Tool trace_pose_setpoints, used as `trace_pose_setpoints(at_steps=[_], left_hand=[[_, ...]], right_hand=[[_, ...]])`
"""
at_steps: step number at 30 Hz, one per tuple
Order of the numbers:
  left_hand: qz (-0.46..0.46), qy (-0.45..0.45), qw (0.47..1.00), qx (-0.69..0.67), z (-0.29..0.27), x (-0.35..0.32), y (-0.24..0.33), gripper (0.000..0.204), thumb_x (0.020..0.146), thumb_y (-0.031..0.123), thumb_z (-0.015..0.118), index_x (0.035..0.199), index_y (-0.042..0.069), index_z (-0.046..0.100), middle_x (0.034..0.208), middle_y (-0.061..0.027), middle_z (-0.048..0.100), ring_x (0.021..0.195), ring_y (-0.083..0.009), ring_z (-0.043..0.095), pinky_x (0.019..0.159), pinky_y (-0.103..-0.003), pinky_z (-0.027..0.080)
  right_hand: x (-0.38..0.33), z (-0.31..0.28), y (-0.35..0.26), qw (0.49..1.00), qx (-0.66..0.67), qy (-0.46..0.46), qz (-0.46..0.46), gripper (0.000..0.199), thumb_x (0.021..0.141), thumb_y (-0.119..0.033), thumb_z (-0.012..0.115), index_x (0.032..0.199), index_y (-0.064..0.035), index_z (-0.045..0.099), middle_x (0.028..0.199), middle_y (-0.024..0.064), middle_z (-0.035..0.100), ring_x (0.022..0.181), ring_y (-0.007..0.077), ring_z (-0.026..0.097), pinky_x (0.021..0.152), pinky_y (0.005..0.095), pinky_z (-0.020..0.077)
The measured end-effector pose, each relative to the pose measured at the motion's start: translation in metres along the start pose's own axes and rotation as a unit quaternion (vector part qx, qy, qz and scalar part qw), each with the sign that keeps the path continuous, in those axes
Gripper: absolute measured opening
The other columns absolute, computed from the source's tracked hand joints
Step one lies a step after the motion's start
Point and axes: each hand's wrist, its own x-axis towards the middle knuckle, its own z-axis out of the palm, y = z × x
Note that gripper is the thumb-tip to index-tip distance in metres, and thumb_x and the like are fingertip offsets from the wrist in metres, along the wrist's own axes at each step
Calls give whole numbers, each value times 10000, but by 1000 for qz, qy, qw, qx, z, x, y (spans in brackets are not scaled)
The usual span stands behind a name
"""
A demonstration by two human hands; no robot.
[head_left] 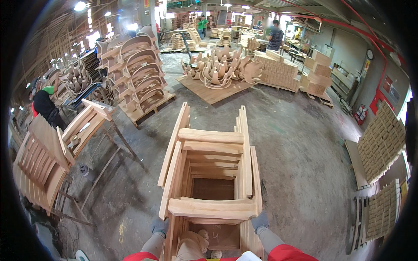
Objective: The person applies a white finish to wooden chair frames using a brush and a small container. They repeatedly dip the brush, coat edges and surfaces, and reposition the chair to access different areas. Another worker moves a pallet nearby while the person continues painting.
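Note:
In front of me stands a tall stack of pale wooden frames (212, 135), each with two long side rails joined by curved crosspieces. The top wooden frame (213, 209) lies closest to me, offset toward my body from those beneath. My left hand (160, 226), in a grey glove, is closed at the near end of its left rail. On the opposite side my right hand (260, 221), gloved the same, grips near the end of the right rail. Both hands' fingers are partly hidden by the wood. Between the rails a brown board shows at the bottom, with my shoes beside it.
At left, a metal-legged workbench (109, 150) carries slatted wooden parts. Beyond stands a tall stack of curved chair parts (141, 69) on a pallet. A plywood sheet (209, 96) bears more curved pieces. Stacked wood blocks (381, 150) line the right. Several people work farther off.

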Motion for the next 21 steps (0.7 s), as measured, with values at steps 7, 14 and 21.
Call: trace_pose_setpoints(at_steps=[7,14,21], left_hand=[[-11,-18,999,-51,-5,-3,0,490,741,482,568,916,34,658,848,-232,638,813,-366,636,697,-427,494],[52,-8,991,-123,-6,-5,-4,453,744,428,546,1052,107,628,887,-206,646,835,-342,639,710,-404,490],[0,-33,997,-67,-12,-4,-5,426,725,422,559,992,101,643,853,-195,648,786,-337,642,678,-407,492]], right_hand=[[-12,-9,-11,999,32,3,14,577,628,-286,734,1059,31,518,1031,264,572,972,394,565,839,410,453],[-3,17,11,997,-26,68,-40,620,662,-283,712,1130,40,463,1104,273,541,1046,390,530,878,395,435],[-4,11,4,1000,-9,-10,0,645,681,-273,690,1182,48,442,1146,275,524,1074,393,515,904,390,424]])
